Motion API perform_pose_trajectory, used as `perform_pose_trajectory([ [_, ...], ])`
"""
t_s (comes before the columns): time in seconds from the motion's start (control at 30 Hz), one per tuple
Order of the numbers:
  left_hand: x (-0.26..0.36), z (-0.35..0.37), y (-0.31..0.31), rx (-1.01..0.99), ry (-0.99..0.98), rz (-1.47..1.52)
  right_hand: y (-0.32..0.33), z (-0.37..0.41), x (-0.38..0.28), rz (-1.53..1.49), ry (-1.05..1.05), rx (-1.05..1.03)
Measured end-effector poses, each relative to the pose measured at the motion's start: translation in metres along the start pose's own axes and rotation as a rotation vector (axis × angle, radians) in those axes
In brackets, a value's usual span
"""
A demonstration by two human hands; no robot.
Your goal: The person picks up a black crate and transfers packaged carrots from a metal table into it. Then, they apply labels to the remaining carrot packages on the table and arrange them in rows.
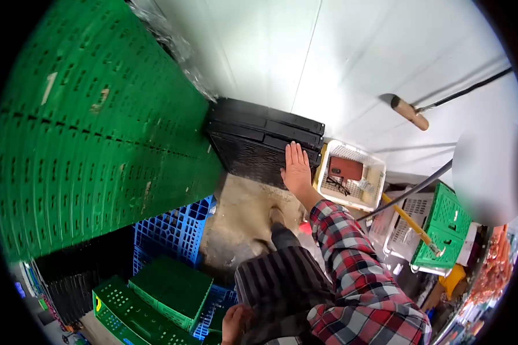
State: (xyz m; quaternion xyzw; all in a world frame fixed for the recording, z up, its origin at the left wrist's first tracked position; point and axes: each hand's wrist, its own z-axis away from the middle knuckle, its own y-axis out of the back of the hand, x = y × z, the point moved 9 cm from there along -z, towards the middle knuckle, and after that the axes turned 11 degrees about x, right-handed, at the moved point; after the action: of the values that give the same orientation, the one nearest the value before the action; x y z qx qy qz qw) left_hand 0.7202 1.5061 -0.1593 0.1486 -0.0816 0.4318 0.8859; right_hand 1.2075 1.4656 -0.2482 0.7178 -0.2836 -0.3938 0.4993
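Observation:
My right hand (297, 168) lies flat, fingers stretched out, against a stack of folded black plastic crates (253, 150) leaning at the white wall. It holds nothing. Down by my striped apron (285, 276) hangs my left hand (236, 323), partly cut off by the frame's lower edge. Its fingers are mostly hidden, and no object shows in it. Just right of the black crates stands a white basket (375, 201) with a reddish-brown phone (345, 168) and dark-framed glasses (337, 185) in it.
A tall stack of green crates (98, 126) rises on the left. Below it are a blue crate (170, 230) and green crates (170, 287). A wooden-handled tool (410, 112) is at the right wall. A yellow pole (411, 223) slants near another green crate (446, 224).

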Motion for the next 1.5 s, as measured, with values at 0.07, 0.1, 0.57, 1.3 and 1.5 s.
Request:
perform_pose_trajectory([
  [0.07,0.024,-0.013,-0.009,-0.041,-0.020,-0.026,-0.001,0.020,-0.007,-0.007,0.002,0.011],
  [0.1,0.037,-0.020,-0.014,-0.073,-0.019,-0.035,-0.003,0.033,-0.014,-0.017,-0.006,-0.024],
  [0.57,0.154,-0.116,0.000,-0.321,-0.194,-0.572,-0.043,0.110,-0.144,-0.281,0.122,-0.402],
  [1.3,-0.147,-0.027,-0.142,-1.185,-0.445,-1.685,0.297,0.729,0.021,-0.092,-1.819,0.291],
  [1.5,-0.265,0.075,-0.173,-1.484,-0.465,-1.900,0.301,0.912,0.076,-0.094,-2.297,0.622],
])
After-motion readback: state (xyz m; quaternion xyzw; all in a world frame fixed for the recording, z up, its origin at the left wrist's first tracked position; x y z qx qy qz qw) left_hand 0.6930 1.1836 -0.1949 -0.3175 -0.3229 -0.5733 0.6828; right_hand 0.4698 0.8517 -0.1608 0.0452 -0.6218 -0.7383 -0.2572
